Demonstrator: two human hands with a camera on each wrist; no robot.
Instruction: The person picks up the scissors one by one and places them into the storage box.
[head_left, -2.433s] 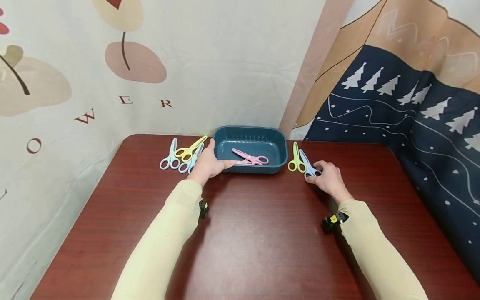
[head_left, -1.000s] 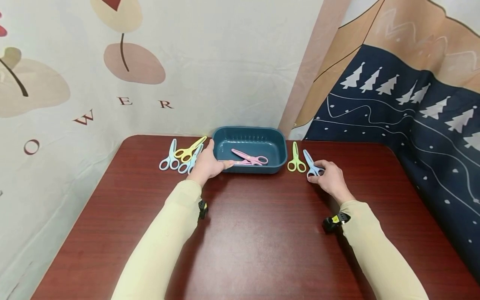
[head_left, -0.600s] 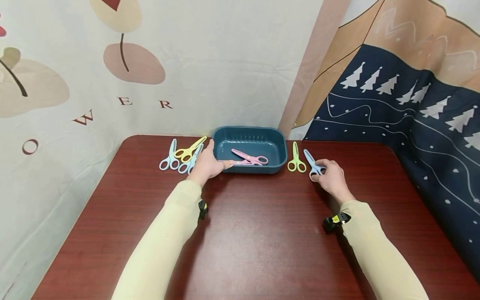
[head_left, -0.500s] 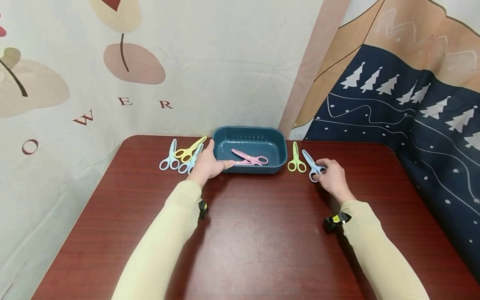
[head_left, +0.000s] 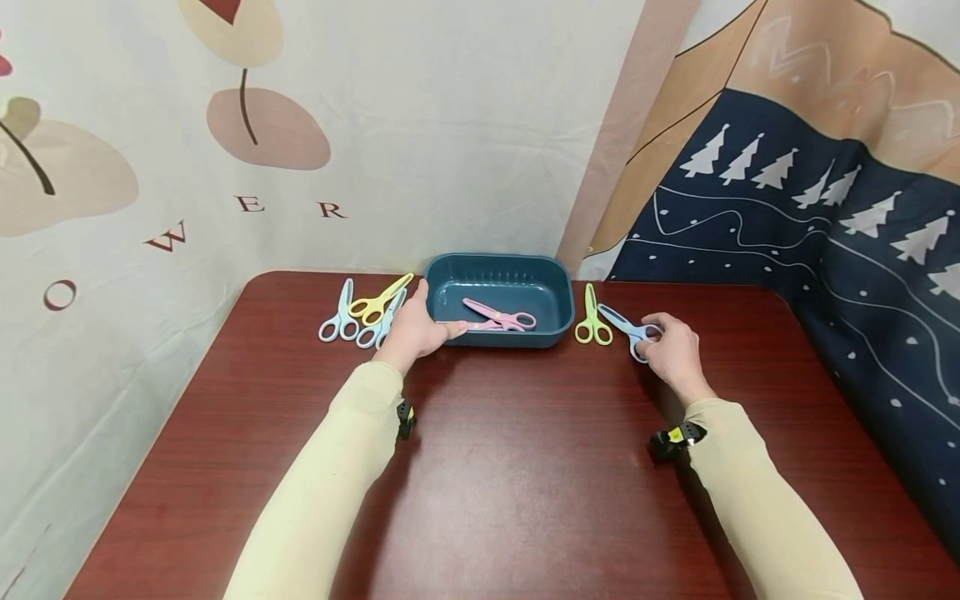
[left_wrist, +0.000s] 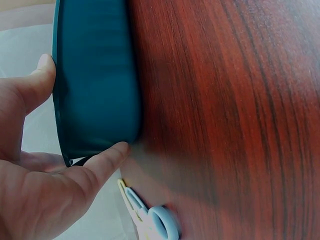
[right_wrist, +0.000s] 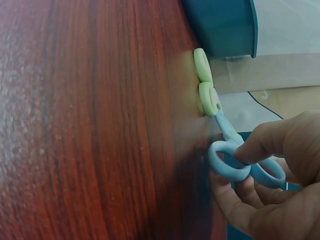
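The light-blue plastic scissors are right of the teal rectangular plastic bin — one handle loop pinched between the right hand's thumb and fingers. A low sweep might knock the neighbouring lime-green plastic scissors. The left hand grips the bin's corner; pink plastic scissors, two pairs, lie inside.

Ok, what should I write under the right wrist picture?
Right hand pinching blue scissors; green scissors beside the box.

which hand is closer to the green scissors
Right: the right hand pinches blue scissors just right of the green scissors, while the left hand grips the left end of the teal tray, beyond it.
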